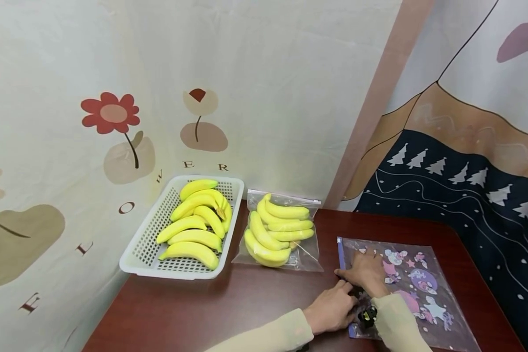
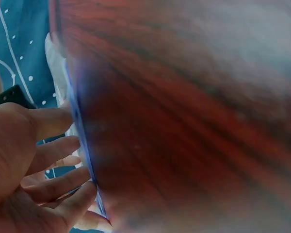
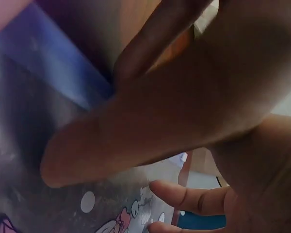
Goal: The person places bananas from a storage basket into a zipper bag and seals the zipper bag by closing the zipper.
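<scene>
A clear zip bag [image 1: 422,288] with pink, purple and white cartoon prints and a blue-purple zip strip [image 2: 85,141] lies on the right of the table. My left hand [image 1: 332,308] holds the strip side, its thumb and bent fingertips along the edge in the left wrist view. Over the bag's printed face, my right hand [image 1: 369,270] rests with fingers spread and thumb reaching across the strip. One large finger [image 3: 102,141] presses the plastic in the right wrist view. The right forearm passes close beside the left fingers and partly hides the strip.
A white basket [image 1: 134,252] of yellow bananas [image 1: 189,250] stands at the back left. Beside it lies another clear zip bag [image 1: 310,261] with several bananas [image 1: 264,237] inside. Printed curtains [image 1: 290,98] rise behind the dark red table [image 1: 229,313].
</scene>
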The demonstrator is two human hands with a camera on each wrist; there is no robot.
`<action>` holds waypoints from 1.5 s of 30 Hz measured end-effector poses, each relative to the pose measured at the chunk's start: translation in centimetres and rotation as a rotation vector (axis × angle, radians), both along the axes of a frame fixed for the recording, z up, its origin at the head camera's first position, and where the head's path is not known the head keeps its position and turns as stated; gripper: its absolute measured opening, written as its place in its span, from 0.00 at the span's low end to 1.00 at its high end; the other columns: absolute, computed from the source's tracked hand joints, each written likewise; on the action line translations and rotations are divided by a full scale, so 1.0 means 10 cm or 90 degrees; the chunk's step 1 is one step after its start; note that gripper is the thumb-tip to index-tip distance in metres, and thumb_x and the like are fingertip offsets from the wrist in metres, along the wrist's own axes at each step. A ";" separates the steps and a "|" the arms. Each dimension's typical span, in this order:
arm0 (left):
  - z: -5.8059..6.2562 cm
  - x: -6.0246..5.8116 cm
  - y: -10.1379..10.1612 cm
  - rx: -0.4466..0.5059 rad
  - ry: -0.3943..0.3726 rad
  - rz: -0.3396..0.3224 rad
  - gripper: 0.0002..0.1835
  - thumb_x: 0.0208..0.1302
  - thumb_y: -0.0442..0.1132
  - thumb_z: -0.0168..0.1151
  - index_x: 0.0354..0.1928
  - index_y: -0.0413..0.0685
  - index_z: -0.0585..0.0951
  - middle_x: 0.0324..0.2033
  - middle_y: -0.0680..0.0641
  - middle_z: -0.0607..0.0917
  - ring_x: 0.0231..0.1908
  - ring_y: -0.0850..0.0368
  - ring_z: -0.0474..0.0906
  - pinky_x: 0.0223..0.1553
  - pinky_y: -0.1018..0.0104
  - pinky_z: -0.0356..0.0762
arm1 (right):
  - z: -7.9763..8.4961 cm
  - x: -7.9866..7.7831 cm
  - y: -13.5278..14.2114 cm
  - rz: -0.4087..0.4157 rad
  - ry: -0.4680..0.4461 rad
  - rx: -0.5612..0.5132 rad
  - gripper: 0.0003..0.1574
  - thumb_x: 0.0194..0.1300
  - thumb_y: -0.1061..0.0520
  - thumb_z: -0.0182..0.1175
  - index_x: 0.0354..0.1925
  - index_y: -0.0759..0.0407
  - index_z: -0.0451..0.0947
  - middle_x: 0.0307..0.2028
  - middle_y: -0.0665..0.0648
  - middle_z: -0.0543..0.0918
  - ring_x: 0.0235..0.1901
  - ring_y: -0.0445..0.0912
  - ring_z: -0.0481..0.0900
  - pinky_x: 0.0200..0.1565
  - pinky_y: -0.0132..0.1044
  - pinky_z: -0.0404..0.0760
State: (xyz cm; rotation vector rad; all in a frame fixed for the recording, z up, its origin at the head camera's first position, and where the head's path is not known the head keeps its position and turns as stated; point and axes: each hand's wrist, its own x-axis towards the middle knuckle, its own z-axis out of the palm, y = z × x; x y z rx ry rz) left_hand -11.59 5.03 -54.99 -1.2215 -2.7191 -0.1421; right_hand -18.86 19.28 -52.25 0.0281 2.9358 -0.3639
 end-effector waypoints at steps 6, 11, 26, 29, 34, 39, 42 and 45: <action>0.00 -0.10 -0.08 0.050 -0.056 -0.034 0.09 0.57 0.50 0.75 0.40 0.62 0.90 0.44 0.58 0.81 0.48 0.66 0.75 0.50 0.82 0.74 | 0.02 0.00 -0.04 0.000 0.013 -0.012 0.32 0.55 0.44 0.70 0.41 0.73 0.84 0.53 0.82 0.72 0.53 0.76 0.70 0.53 0.69 0.74; 0.02 -0.16 -0.14 0.167 -0.089 -0.015 0.04 0.57 0.45 0.74 0.33 0.60 0.88 0.37 0.59 0.81 0.41 0.68 0.75 0.44 0.86 0.70 | 0.02 0.01 -0.04 0.006 0.025 -0.021 0.23 0.53 0.49 0.65 0.36 0.69 0.85 0.51 0.82 0.74 0.51 0.78 0.72 0.50 0.70 0.76; 0.07 -0.28 -0.21 0.458 -0.305 0.197 0.27 0.61 0.39 0.69 0.59 0.40 0.72 0.39 0.45 0.83 0.32 0.66 0.76 0.34 0.79 0.73 | 0.26 0.15 -0.06 0.007 0.077 -0.166 0.14 0.55 0.57 0.65 0.18 0.55 0.73 0.16 0.52 0.73 0.16 0.45 0.70 0.18 0.35 0.65; 0.09 -0.28 -0.23 0.471 -0.290 0.230 0.31 0.59 0.39 0.70 0.62 0.40 0.70 0.36 0.45 0.85 0.32 0.64 0.78 0.35 0.75 0.76 | 0.42 0.18 -0.11 0.017 0.102 -0.176 0.12 0.55 0.57 0.66 0.20 0.55 0.74 0.17 0.52 0.74 0.16 0.45 0.71 0.18 0.36 0.67; 0.16 -0.31 -0.31 0.479 -0.247 0.253 0.24 0.58 0.38 0.72 0.54 0.43 0.75 0.32 0.50 0.84 0.30 0.66 0.77 0.31 0.75 0.75 | 0.72 0.27 -0.17 0.032 0.126 -0.192 0.13 0.57 0.58 0.66 0.22 0.55 0.73 0.17 0.52 0.73 0.16 0.44 0.71 0.17 0.37 0.68; 0.26 -0.38 -0.41 0.500 -0.251 0.220 0.06 0.62 0.37 0.69 0.30 0.48 0.80 0.20 0.56 0.80 0.20 0.74 0.68 0.21 0.81 0.67 | 0.96 0.35 -0.15 0.060 0.144 -0.200 0.12 0.56 0.60 0.68 0.24 0.55 0.72 0.16 0.52 0.72 0.15 0.43 0.71 0.17 0.36 0.70; 0.34 -0.42 -0.45 0.527 -0.283 0.197 0.14 0.67 0.39 0.66 0.22 0.49 0.78 0.14 0.60 0.73 0.15 0.76 0.63 0.17 0.82 0.63 | 1.07 0.39 -0.15 0.079 0.144 -0.189 0.13 0.55 0.60 0.69 0.25 0.55 0.72 0.16 0.52 0.71 0.16 0.43 0.71 0.18 0.35 0.71; 0.44 -0.44 -0.49 0.541 -0.308 0.201 0.21 0.70 0.43 0.64 0.16 0.50 0.75 0.10 0.61 0.67 0.12 0.76 0.60 0.14 0.80 0.59 | 1.16 0.43 -0.17 0.097 0.159 -0.172 0.12 0.53 0.62 0.68 0.25 0.54 0.72 0.17 0.52 0.70 0.16 0.44 0.70 0.19 0.36 0.69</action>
